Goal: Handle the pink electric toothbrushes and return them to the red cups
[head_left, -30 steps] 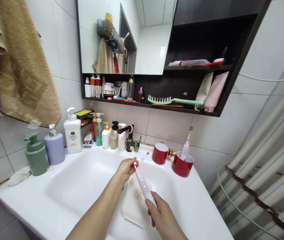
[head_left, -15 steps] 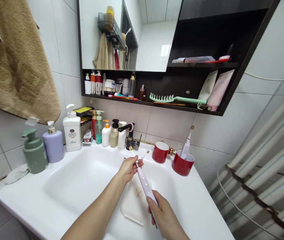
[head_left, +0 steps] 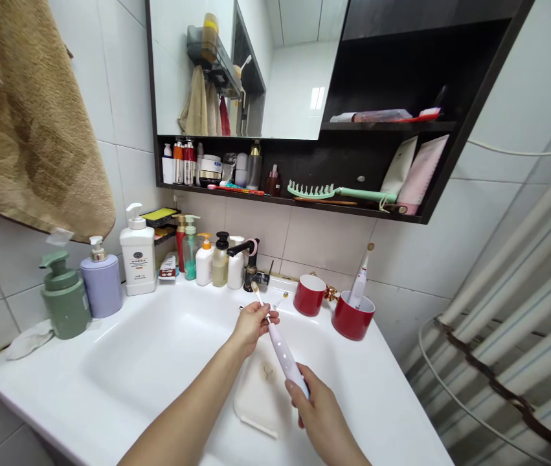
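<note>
My left hand pinches the thin white neck of a brush head, whose yellowish bristles stick up above my fingers. That neck meets the top of a white-pink electric toothbrush handle just below my left fingertips. My right hand grips the handle's lower end, which my fingers hide. Both hands are above a white washbasin. A white rubber mat lies in the basin below them.
A black faucet stands just behind the hands. To its right are a red mug and a red cup holding another electric toothbrush. Several pump bottles line the basin's back left, under a dark shelf. A shower curtain hangs at right.
My right hand has risen slightly and now sits nearer the left. The toothbrush has tilted a little, and the view has shifted slightly. My left hand still pinches the neck.
</note>
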Demonstrator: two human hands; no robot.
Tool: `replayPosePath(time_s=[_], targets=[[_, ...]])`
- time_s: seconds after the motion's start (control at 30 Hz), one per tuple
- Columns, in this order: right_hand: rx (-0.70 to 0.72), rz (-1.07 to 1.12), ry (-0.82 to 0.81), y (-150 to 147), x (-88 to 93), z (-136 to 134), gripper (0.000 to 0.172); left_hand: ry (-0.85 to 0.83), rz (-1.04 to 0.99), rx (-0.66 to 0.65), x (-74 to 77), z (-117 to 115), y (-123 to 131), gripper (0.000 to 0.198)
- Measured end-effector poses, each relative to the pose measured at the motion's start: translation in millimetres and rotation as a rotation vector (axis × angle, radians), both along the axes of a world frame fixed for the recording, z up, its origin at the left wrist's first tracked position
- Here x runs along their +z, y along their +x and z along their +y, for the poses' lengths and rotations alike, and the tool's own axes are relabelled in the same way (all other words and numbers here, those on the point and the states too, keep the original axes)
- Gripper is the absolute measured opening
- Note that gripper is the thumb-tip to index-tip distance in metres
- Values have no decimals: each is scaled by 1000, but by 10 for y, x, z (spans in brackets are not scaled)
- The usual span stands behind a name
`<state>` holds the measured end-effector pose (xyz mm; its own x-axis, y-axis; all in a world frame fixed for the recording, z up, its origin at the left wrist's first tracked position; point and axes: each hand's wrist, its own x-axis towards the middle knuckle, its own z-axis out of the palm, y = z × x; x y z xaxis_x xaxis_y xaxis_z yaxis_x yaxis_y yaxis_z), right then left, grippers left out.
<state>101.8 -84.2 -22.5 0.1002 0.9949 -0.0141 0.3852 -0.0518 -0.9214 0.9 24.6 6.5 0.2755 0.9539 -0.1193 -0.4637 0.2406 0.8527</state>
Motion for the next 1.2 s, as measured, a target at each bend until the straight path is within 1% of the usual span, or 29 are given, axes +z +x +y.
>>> replayPosePath(time_s=[0.13, 0.27, 0.43, 0.6, 0.73, 0.87, 1.0, 1.2], targets=[[77, 99, -127, -17, 34, -2, 31, -4, 2, -10, 17, -21, 8, 6], [27, 85, -99, -37, 59, -10, 29, -20, 10, -15, 27, -36, 11, 6], [23, 102, -111, -30, 47, -15, 30, -26, 38, -49, 18, -30, 13, 8], [116, 214, -175, -53, -3, 5, 31, -44, 53, -95, 12, -23, 7, 9], [62, 192, -124, -78, -27, 16, 28, -39, 69, -106, 4, -17, 10, 9], [77, 184, -137, -74, -16, 10, 30, -34, 91, -110, -5, -19, 17, 9], [30, 129, -97, -66, 8, -3, 31, -24, 109, -108, -3, -29, 18, 9], [18, 105, -98, -69, 8, -10, 34, 8, 104, -112, -8, -30, 18, 9]])
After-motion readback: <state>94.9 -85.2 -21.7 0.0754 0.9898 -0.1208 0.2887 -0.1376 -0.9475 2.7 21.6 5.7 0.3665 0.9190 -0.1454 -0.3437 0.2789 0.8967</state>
